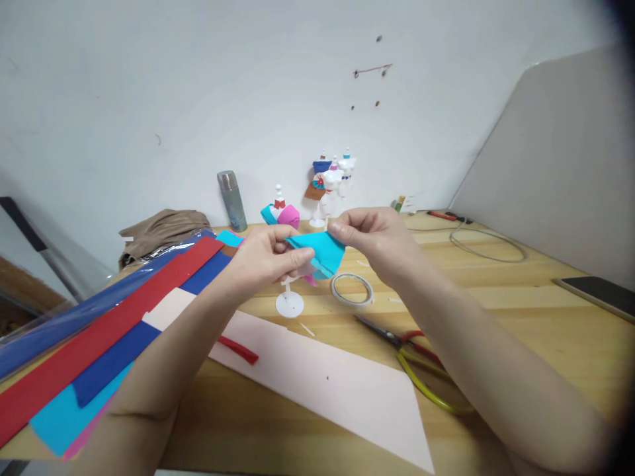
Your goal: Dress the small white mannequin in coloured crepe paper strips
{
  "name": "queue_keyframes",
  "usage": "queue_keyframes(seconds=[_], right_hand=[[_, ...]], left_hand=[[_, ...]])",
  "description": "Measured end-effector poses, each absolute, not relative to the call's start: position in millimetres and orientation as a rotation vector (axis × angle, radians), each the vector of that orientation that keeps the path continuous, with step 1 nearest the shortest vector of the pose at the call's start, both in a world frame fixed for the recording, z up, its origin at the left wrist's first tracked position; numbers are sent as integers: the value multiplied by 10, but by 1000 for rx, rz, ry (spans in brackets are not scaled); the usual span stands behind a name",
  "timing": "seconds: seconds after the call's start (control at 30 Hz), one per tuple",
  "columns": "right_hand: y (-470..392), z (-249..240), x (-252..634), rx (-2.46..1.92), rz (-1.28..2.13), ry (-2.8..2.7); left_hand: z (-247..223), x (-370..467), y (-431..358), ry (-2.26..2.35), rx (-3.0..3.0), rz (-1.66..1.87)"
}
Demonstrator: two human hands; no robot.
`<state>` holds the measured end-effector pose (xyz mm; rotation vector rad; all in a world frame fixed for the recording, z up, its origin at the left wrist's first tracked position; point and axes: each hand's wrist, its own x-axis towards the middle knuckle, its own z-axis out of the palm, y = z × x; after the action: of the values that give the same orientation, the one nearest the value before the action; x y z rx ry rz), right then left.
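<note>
A small piece of turquoise crepe paper (325, 250) is stretched between my two hands over the table. My left hand (270, 256) pinches its left end between thumb and fingers. At its upper right corner, my right hand (372, 235) grips it the same way. Just behind stands a miniature white dress form (289, 304) on a round base, wearing turquoise and pink paper at the bust and a red neck band; its middle is hidden by my hands and the paper. Below my right hand lies a roll of white tape (352, 289).
Scissors (411, 350) with red and yellow handles lie under my right forearm. A pale pink sheet (322, 380) and a red strip (238, 349) are in front. Coloured sheets (124, 317) spread left. Behind stand a flask (231, 200) and several dressed forms (330, 182). A phone (600, 296) lies right.
</note>
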<state>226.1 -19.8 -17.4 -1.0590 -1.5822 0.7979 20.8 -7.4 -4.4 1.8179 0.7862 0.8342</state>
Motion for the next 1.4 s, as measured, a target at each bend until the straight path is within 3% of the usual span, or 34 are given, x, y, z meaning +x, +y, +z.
queue_keyframes(seconds=[0.17, 0.33, 0.43, 0.7, 0.83, 1.1, 1.4], right_hand=[[-231, -152, 2277, -968, 853, -1698], [-322, -72, 2313, -825, 669, -1981], [-314, -83, 2313, -943, 576, -1868], [-232, -113, 2342, -995, 919, -1674], [-206, -33, 2587, -1060, 790, -1639], [232, -215, 3383, -1646, 337, -1553], [618, -803, 3703, -2383, 629, -1834]], left_hand=[[-74, 152, 4, 733, 1814, 880], [-65, 141, -5, 741, 1799, 854], [-26, 132, -32, 765, 1819, 810], [39, 62, -3, 796, 1911, 785], [60, -8, 29, 818, 1933, 879], [214, -212, -69, 853, 1918, 1057], [234, -241, -150, 796, 2014, 1109]])
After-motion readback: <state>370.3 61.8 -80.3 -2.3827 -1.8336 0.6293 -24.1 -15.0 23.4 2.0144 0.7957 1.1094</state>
